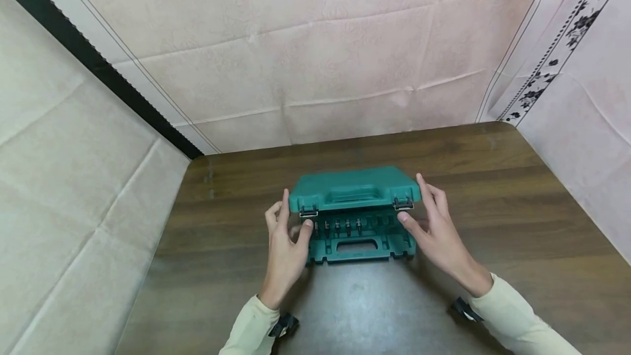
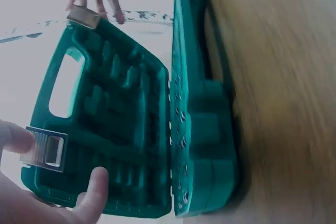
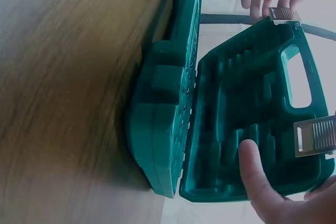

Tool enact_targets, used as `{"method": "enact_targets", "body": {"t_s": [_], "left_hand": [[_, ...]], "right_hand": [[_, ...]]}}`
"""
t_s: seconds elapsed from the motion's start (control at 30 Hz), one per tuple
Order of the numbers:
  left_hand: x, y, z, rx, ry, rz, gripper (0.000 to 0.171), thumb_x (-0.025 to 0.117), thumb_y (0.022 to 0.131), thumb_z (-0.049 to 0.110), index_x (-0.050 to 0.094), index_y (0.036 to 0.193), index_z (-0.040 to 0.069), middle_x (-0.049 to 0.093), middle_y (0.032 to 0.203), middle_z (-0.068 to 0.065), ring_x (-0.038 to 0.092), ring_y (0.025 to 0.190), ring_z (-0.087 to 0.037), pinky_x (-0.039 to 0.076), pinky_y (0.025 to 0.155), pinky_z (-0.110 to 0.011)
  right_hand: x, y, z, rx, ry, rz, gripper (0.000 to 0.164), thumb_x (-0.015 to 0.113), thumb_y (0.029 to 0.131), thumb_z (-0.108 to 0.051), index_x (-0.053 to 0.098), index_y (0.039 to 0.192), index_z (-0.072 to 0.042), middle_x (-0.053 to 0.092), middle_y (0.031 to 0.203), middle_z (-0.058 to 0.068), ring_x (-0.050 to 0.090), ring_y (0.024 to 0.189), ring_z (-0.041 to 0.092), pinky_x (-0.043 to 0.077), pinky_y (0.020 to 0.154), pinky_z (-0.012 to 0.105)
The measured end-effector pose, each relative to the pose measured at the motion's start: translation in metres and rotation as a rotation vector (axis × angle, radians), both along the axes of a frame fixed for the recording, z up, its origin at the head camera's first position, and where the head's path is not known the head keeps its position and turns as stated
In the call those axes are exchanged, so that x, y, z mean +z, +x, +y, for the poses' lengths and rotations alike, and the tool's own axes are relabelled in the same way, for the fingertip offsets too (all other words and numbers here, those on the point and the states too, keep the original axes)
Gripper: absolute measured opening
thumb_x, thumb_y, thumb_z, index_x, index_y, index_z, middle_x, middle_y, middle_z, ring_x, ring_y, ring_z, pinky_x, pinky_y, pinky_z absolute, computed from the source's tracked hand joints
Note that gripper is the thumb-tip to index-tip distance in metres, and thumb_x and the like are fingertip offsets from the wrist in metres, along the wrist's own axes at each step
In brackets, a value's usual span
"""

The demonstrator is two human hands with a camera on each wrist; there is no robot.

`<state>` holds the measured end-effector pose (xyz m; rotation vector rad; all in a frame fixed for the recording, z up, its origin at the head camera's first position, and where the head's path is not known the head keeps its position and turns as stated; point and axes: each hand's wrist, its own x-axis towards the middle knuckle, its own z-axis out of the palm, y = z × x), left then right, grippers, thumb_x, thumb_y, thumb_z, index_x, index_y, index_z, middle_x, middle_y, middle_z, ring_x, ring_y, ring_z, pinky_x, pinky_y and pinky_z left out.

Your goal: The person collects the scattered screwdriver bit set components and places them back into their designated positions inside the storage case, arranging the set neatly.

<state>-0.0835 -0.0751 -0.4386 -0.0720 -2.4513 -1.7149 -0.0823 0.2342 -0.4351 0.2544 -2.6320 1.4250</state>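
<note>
A green plastic tool case (image 1: 357, 256) lies on the table with its lid (image 1: 340, 179) raised partway over the base. Several small metal bits (image 1: 348, 227) stand in a row inside the base. My left hand (image 1: 288, 253) grips the lid's left side, thumb on the inner face, near one metal latch (image 2: 44, 149). On the opposite side, my right hand (image 1: 439, 237) holds the lid's right edge, its thumb (image 3: 253, 169) against the moulded inside, near the other latch (image 3: 317, 136). Moulded recesses line the lid, and a handle slot (image 2: 65, 85) is cut through its front edge.
The brown wooden table (image 1: 236, 284) extends around the case on all sides. Pale patterned sheets (image 1: 315, 59) hang behind and beside the table. Dark wrist devices (image 1: 284, 325) sit at both light sleeves.
</note>
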Motion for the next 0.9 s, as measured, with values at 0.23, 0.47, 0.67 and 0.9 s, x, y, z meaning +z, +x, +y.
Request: {"method": "enact_targets", "body": {"t_s": [0.23, 0.47, 0.67, 0.9], "left_hand": [[0.004, 0.003, 0.0, -0.013, 0.086, -0.062, 0.079, 0.061, 0.104, 0.0, 0.026, 0.168, 0.03, 0.047, 0.141, -0.012, 0.064, 0.116, -0.028, 0.056, 0.076, -0.022], [0.004, 0.007, -0.003, -0.064, 0.137, -0.117, 0.073, 0.06, 0.106, 0.005, 0.026, 0.168, 0.022, 0.037, 0.168, -0.01, 0.052, 0.145, -0.03, 0.048, 0.108, -0.04], [-0.001, 0.009, -0.005, -0.076, 0.191, -0.123, 0.071, 0.061, 0.106, 0.006, 0.027, 0.168, 0.015, 0.034, 0.17, -0.009, 0.052, 0.145, -0.031, 0.046, 0.108, -0.039], [-0.009, 0.014, -0.009, -0.104, 0.154, -0.148, 0.075, 0.064, 0.106, 0.009, 0.024, 0.169, 0.015, 0.037, 0.168, -0.013, 0.06, 0.137, -0.03, 0.051, 0.105, -0.034]], "right_hand": [[0.0, 0.006, 0.002, -0.031, 0.017, 0.009, 0.076, 0.061, 0.109, -0.027, 0.016, 0.171, -0.02, 0.04, 0.13, 0.017, 0.052, 0.095, 0.024, 0.051, 0.068, 0.023], [-0.003, 0.013, 0.003, -0.018, -0.02, -0.038, 0.074, 0.059, 0.11, -0.023, 0.017, 0.17, -0.015, 0.042, 0.131, 0.019, 0.066, 0.091, 0.028, 0.056, 0.068, 0.023], [-0.01, 0.019, 0.002, -0.014, -0.016, -0.065, 0.074, 0.058, 0.111, -0.023, 0.015, 0.171, -0.016, 0.048, 0.133, 0.023, 0.072, 0.085, 0.026, 0.058, 0.071, 0.024], [-0.016, 0.024, 0.001, 0.016, -0.054, -0.149, 0.077, 0.056, 0.112, -0.03, 0.008, 0.171, -0.023, 0.045, 0.152, 0.029, 0.074, 0.095, 0.027, 0.061, 0.089, 0.045]]}}
